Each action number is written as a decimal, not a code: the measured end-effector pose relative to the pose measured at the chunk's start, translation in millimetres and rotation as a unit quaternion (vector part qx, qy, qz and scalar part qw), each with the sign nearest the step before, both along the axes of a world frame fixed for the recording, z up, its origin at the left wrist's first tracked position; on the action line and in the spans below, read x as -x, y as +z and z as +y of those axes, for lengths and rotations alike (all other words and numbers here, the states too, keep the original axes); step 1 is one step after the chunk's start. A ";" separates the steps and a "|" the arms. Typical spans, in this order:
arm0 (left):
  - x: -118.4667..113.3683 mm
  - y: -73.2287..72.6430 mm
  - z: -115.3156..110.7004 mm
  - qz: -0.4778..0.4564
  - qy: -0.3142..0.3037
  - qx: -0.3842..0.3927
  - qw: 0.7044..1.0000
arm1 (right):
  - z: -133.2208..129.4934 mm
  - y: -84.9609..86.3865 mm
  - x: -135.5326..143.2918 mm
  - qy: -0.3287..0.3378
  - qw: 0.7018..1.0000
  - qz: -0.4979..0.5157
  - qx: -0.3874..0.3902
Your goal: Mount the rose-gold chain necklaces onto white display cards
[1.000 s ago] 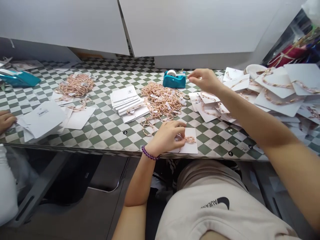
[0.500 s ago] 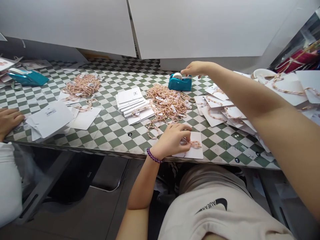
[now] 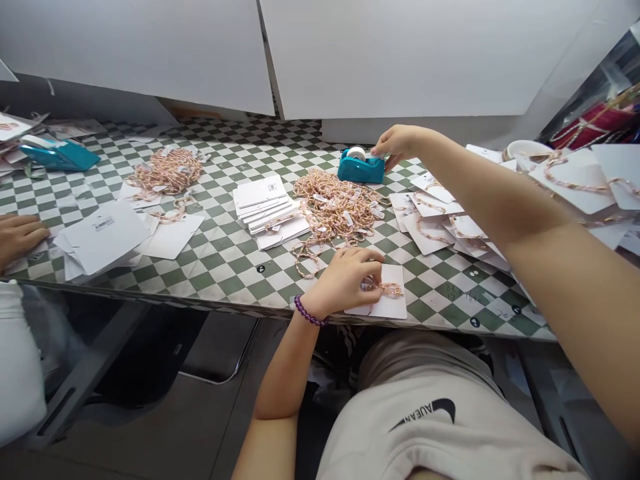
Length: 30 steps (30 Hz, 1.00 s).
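My left hand (image 3: 350,280), with a purple bead bracelet on its wrist, rests on a white card (image 3: 397,308) near the table's front edge. Its fingers are closed on a pink and gold beaded bracelet (image 3: 392,289) that lies across the card. Farther back, my right hand (image 3: 397,143) pinches the end of the tape at the cutting edge of a teal tape dispenser (image 3: 361,171). In front of the dispenser lies a tangled heap of beaded bracelets (image 3: 336,208) with small white tags. Left of the heap is a stack of white cards (image 3: 261,193).
Carded bracelets (image 3: 429,233) overlap at the right. On the left are another bracelet heap (image 3: 167,170), loose cards (image 3: 103,233) and a second tape dispenser (image 3: 60,155). Another person's hand (image 3: 21,239) rests at the far left. White panels (image 3: 390,60) stand behind the checkered table (image 3: 230,270).
My right hand has shifted slightly right and lower at the dispenser, its fingers now by the cutting edge. My left hand stays on the card and bracelet.
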State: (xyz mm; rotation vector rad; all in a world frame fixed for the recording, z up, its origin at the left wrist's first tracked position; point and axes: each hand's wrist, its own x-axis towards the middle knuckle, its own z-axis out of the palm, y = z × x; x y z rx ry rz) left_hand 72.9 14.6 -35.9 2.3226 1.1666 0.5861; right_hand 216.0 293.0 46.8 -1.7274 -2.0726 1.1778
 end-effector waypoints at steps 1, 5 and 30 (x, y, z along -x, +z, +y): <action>-0.1 0.2 0.0 -0.001 0.000 0.000 1.000 | -1.6 1.3 -1.5 -0.004 1.000 0.012 0.006; -0.2 1.4 -0.2 0.001 0.003 0.002 1.000 | -8.2 5.7 -8.0 -0.023 0.997 0.062 0.029; -0.8 1.4 -1.2 0.008 0.001 -0.010 1.000 | 19.9 -55.7 -44.6 -0.104 0.944 0.293 0.107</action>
